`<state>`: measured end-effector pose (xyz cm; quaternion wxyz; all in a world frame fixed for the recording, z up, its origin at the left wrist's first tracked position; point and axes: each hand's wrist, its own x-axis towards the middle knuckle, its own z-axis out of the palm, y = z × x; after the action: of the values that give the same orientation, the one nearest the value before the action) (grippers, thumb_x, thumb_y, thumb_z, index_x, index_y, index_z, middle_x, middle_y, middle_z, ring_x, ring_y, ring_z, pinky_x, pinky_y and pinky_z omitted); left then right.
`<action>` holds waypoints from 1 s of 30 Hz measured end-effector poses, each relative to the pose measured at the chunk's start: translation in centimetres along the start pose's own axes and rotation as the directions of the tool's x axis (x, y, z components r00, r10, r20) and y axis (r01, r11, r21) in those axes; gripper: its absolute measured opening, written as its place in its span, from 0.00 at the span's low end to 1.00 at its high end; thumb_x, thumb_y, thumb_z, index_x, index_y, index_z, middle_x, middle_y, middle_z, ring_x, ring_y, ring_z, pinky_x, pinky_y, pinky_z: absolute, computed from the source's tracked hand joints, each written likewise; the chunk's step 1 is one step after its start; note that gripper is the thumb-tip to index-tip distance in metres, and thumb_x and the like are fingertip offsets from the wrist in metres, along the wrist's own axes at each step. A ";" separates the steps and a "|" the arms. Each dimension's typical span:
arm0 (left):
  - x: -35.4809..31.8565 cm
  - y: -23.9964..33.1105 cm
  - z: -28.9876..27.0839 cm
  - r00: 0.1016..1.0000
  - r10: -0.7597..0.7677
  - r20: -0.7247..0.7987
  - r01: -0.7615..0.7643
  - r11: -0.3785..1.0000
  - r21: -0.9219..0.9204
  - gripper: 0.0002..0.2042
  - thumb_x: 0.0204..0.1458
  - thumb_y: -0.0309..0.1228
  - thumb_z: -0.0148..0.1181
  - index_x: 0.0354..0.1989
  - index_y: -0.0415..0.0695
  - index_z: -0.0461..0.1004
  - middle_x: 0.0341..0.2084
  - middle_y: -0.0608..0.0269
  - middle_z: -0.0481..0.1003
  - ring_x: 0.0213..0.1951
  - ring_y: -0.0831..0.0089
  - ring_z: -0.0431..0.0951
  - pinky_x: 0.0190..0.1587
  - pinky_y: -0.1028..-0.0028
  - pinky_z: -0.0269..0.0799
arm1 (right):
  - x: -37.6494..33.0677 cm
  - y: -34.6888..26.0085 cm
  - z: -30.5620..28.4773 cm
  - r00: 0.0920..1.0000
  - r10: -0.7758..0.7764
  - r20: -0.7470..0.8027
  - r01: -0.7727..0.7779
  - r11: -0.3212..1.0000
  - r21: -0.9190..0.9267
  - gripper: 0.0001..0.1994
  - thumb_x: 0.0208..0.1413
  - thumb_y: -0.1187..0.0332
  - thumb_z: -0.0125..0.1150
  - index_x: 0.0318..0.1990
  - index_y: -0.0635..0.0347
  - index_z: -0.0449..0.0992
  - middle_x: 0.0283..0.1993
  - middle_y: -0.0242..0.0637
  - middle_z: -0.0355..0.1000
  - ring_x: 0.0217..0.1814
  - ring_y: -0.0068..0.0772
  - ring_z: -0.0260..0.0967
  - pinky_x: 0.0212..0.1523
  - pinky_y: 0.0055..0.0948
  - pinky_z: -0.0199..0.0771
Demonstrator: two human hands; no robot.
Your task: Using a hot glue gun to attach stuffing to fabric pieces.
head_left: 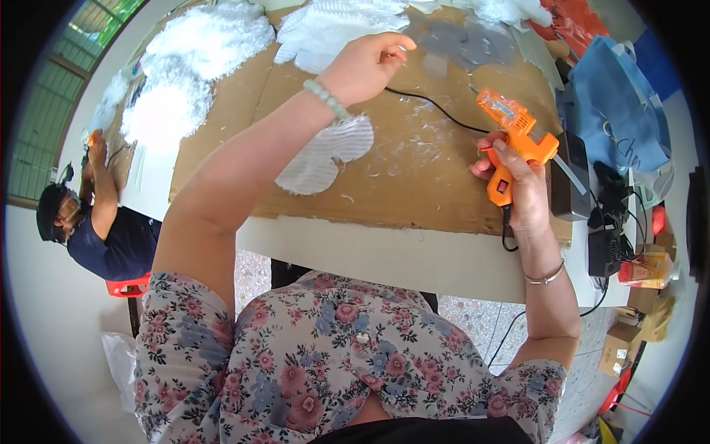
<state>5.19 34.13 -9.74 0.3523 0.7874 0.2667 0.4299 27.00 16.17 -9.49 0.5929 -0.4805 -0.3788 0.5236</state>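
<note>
An orange glue gun [512, 148] is gripped in my right hand [523, 177], its nozzle tilted up and to the left over the cardboard. A translucent glue stick [569, 175] juts from its back end. My left hand [370, 68] is raised over the far middle of the cardboard, its fingers bent and drawn together; what is between them, if anything, is too small to make out. Below my left wrist lies a lobed piece of white ribbed fabric [325, 155], partly covered by my forearm. Just beyond my left hand are stacked white fabric pieces [318, 33].
Brown cardboard [421, 185] with stringy glue bits covers the white table [355, 251]. White fluffy material [207, 44] is heaped far left, a grey patch [470, 44] far right. A black box [569, 177], cables and blue bag [617, 103] stand right. Another person [103, 214] works at left.
</note>
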 end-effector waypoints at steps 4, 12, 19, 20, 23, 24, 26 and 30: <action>8.1 -0.7 6.0 0.995 -0.064 0.078 0.022 0.892 0.451 0.12 0.52 0.30 0.51 0.44 0.43 0.74 0.29 0.61 0.76 0.32 0.70 0.75 0.39 0.74 0.70 | 1.9 -2.5 -6.0 0.999 0.031 0.006 -0.032 0.999 0.020 0.11 0.54 0.69 0.53 0.43 0.63 0.69 0.39 0.40 0.70 0.30 0.24 0.69 0.38 0.32 0.76; 16.8 -2.7 12.8 0.991 -0.010 0.133 -0.105 0.558 0.823 0.18 0.49 0.35 0.56 0.49 0.47 0.72 0.37 0.57 0.76 0.40 0.58 0.75 0.45 0.64 0.69 | 4.2 -4.2 -10.7 0.999 0.046 0.024 -0.048 0.995 0.088 0.09 0.54 0.69 0.53 0.40 0.62 0.68 0.38 0.39 0.70 0.30 0.24 0.69 0.39 0.32 0.74; 21.3 -2.8 14.1 0.995 -0.103 0.012 0.062 0.680 0.731 0.26 0.38 0.39 0.67 0.49 0.47 0.71 0.32 0.57 0.77 0.37 0.64 0.75 0.43 0.68 0.70 | 5.4 -6.6 -12.2 0.994 0.107 0.000 -0.107 0.989 0.102 0.10 0.54 0.70 0.53 0.41 0.65 0.68 0.37 0.40 0.71 0.29 0.26 0.70 0.39 0.32 0.74; 21.7 -2.3 14.0 0.996 -0.091 -0.005 0.068 0.704 0.707 0.25 0.37 0.38 0.69 0.47 0.46 0.72 0.31 0.59 0.77 0.35 0.67 0.75 0.41 0.70 0.71 | 5.4 -6.9 -12.3 0.994 0.106 -0.004 -0.105 0.989 0.105 0.10 0.54 0.70 0.53 0.41 0.65 0.68 0.37 0.40 0.71 0.29 0.26 0.70 0.39 0.32 0.74; 22.0 -1.4 14.1 0.980 -0.195 -0.047 0.190 0.825 0.533 0.19 0.37 0.36 0.69 0.40 0.47 0.76 0.33 0.59 0.77 0.38 0.65 0.76 0.41 0.70 0.71 | 5.5 -6.8 -12.8 0.995 0.095 0.000 -0.095 0.990 0.105 0.10 0.54 0.70 0.53 0.41 0.65 0.68 0.37 0.40 0.71 0.29 0.26 0.70 0.39 0.32 0.74; 22.0 -1.5 14.2 0.980 -0.191 -0.047 0.186 0.826 0.532 0.19 0.37 0.36 0.69 0.40 0.47 0.76 0.33 0.59 0.77 0.38 0.65 0.76 0.41 0.70 0.71 | 5.6 -6.6 -13.0 0.996 0.092 0.001 -0.092 0.991 0.102 0.10 0.54 0.70 0.53 0.41 0.65 0.69 0.37 0.40 0.71 0.29 0.26 0.70 0.39 0.31 0.74; 21.6 -1.8 14.5 0.969 -0.232 -0.084 0.246 0.893 0.376 0.14 0.39 0.31 0.68 0.36 0.46 0.77 0.31 0.59 0.78 0.34 0.67 0.77 0.37 0.72 0.72 | 5.7 -6.1 -13.1 0.996 0.087 0.000 -0.086 0.991 0.098 0.10 0.54 0.70 0.53 0.42 0.65 0.69 0.37 0.40 0.71 0.29 0.26 0.70 0.39 0.31 0.74; 20.1 -2.5 14.8 0.988 -0.114 -0.106 0.148 0.904 0.401 0.12 0.40 0.29 0.67 0.35 0.45 0.77 0.27 0.60 0.77 0.30 0.70 0.77 0.35 0.73 0.73 | 5.4 -5.4 -12.9 0.996 0.091 -0.005 -0.091 0.993 0.073 0.10 0.54 0.69 0.53 0.41 0.64 0.69 0.37 0.39 0.71 0.29 0.26 0.71 0.38 0.30 0.74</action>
<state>27.54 45.40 -7.57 0.1974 0.8059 0.4166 0.3714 41.55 19.35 -7.83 0.5871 -0.4774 -0.3348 0.5616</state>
